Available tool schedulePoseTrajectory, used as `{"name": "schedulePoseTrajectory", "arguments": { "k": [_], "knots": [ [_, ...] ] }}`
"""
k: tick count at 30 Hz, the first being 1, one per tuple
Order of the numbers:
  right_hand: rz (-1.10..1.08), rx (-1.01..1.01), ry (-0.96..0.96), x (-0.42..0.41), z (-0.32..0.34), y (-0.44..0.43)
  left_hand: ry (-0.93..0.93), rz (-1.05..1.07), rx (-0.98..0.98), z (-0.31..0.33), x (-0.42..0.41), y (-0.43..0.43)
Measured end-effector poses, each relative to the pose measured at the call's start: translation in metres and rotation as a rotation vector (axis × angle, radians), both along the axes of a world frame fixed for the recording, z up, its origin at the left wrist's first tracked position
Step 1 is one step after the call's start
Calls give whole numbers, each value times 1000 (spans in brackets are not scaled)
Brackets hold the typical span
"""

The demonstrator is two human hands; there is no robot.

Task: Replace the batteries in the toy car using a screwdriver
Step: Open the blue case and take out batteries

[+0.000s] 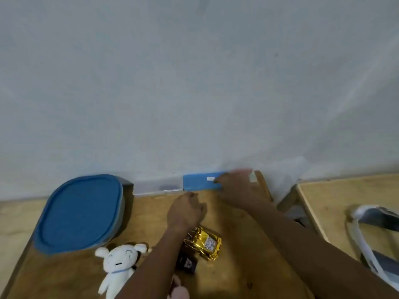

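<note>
Wooden table [237,277], right hand [241,190] on blue case [200,182]

Brown wooden tabletop [248,266] w/ blue-lidded oval container [79,212] at left, white plush toy [118,262] near front, shiny gold toy car [204,244] mid, blue rectangular box [200,181] by back edge.

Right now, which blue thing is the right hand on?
The right hand rests on the small blue box by the wall; the big blue-lidded container sits untouched.
</note>
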State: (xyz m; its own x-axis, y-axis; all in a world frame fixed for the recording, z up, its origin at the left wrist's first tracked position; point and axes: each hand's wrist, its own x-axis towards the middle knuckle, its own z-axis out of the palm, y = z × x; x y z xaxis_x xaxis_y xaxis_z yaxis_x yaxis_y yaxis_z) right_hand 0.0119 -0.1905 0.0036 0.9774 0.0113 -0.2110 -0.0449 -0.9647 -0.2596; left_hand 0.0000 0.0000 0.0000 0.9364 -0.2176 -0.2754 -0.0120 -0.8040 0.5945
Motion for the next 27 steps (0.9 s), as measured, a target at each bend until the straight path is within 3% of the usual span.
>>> {"name": "schedulePoseTrajectory", "arguments": {
  "k": [10, 19, 23, 27],
  "knots": [
    [172, -98, -51, 46, -73, -7, 30, 322, -63, -50, 27, -21],
    [311, -241, -8, 47, -62, -1, 22, 519, -183, -62, 32, -28],
    [412, -363, 19, 32, -64, 4, 10, 500, -203, -70, 28, -21],
    [430, -350, 34, 31, -62, 7, -8, 435, -181, -71, 34, -16]
  ]
}}
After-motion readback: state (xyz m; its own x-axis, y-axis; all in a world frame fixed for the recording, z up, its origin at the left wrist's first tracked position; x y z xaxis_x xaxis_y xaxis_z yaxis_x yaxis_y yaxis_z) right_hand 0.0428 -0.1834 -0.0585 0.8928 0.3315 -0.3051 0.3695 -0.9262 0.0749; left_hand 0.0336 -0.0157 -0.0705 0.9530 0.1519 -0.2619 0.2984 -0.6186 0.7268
